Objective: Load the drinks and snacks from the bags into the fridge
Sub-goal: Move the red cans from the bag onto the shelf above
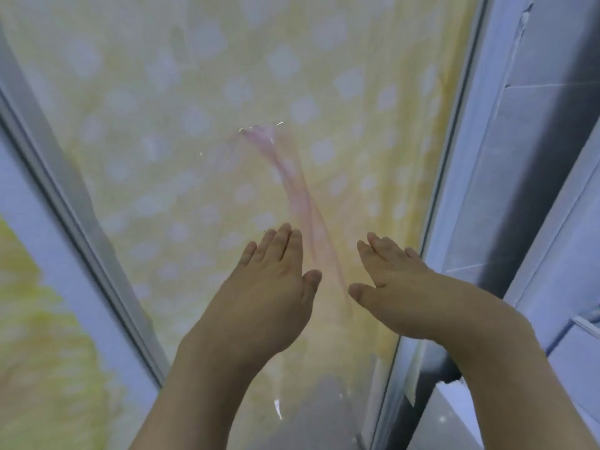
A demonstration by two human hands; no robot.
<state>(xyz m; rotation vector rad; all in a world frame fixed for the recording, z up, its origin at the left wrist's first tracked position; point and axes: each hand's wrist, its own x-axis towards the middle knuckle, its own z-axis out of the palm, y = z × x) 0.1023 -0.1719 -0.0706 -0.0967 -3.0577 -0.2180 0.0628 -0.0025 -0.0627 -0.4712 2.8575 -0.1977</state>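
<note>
Two hands reach forward side by side, backs up: the left hand and the right hand both have straight fingers and grip nothing. Beyond them spreads a blurred yellow dotted cloth, with a pink streak across it. Pale frames flank it. No drinks, snacks or bags show.

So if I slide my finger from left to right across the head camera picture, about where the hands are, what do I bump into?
Blurry yellow patch → pale grey frame bar → left hand → blurred pink streak on the yellow spotted surface → right hand → pale grey panel.
</note>
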